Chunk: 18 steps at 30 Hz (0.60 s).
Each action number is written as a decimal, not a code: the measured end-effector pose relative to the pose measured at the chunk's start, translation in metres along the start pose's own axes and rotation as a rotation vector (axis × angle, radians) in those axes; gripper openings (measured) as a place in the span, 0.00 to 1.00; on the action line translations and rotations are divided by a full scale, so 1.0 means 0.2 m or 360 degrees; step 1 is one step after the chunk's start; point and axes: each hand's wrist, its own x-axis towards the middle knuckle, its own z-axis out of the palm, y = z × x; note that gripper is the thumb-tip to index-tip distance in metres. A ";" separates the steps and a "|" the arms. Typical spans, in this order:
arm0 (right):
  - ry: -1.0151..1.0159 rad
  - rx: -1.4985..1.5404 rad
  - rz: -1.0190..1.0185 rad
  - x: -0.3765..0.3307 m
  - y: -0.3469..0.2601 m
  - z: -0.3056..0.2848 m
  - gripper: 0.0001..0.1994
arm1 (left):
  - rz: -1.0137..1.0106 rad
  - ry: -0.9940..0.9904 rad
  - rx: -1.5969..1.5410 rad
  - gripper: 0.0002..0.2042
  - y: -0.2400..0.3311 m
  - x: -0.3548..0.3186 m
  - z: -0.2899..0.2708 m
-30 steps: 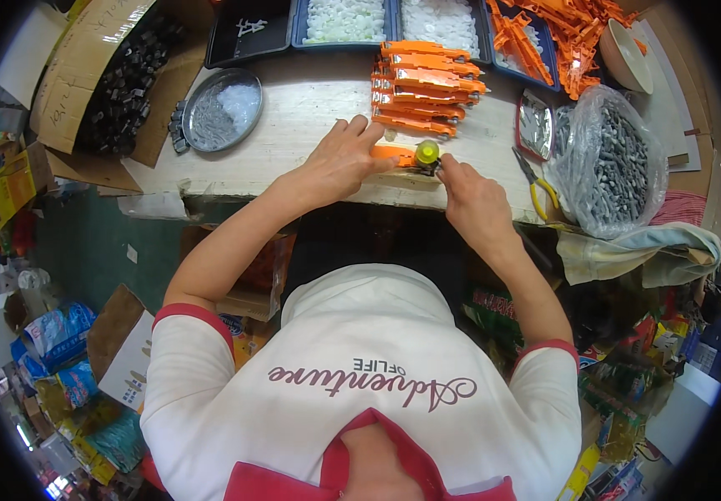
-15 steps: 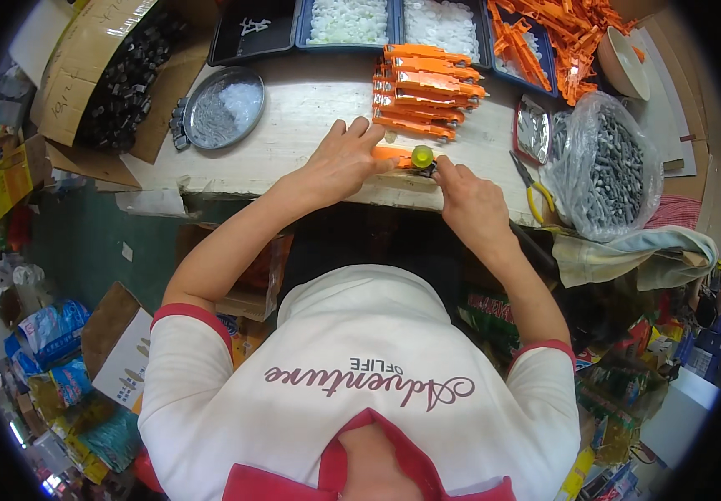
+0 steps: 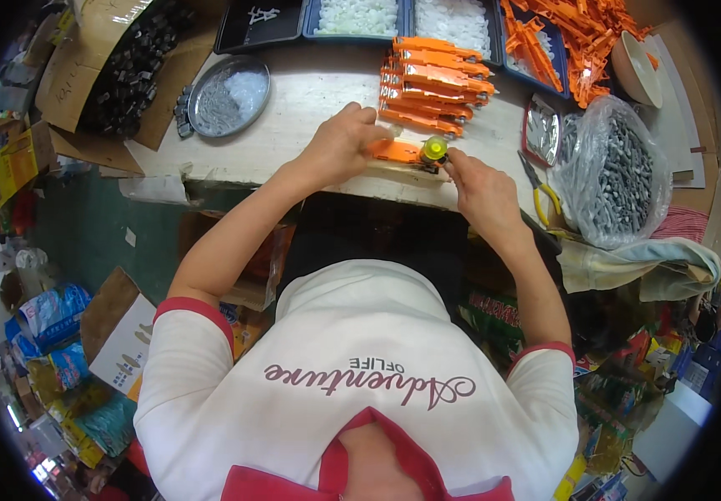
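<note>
One orange piece [image 3: 395, 151] sits by a yellow knob [image 3: 434, 148]; the right hand [image 3: 486, 198] grips its dark end, the left hand [image 3: 340, 146] is at the other, grip unclear to me.

Single fisheye view is taken from the wearer's head, directed steeply downward; the shirt front [image 3: 359, 334] is framed close, the bench [image 3: 319, 83] beyond, toward the top.

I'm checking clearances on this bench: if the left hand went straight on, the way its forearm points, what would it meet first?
Most likely the left hand would meet the row of orange parts ahead and to the right, though its height above them is hard to judge.
</note>
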 end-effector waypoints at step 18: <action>0.0022 0.0219 0.0164 0.26 -0.13 0.02 0.09 | -0.0303 0.0468 -0.0374 0.22 0.04 -0.09 0.08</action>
